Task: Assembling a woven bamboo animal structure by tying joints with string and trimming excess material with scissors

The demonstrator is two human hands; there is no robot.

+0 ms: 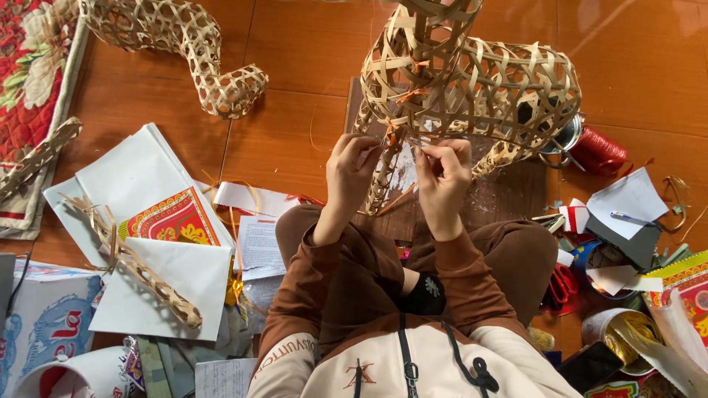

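Observation:
A woven bamboo frame shaped like an animal (472, 81) stands on a dark wooden board (509, 199) in front of me. My left hand (352, 168) and my right hand (442, 173) are both raised to the frame's underside, close together. Each pinches a thin strip or thread near an orange tie (393, 133) at the top of a woven leg (380, 180). What exactly lies between the fingertips is too small to tell. My brown sleeves and knees fill the view below the hands.
A second woven bamboo piece (184, 44) lies at the back left. White sheets and a red-and-yellow printed sheet (173, 221) cover the floor on the left, with a woven strip (140, 273) on them. A red thread spool (597, 151), paper scraps, red scissors (564, 284) and tins crowd the right.

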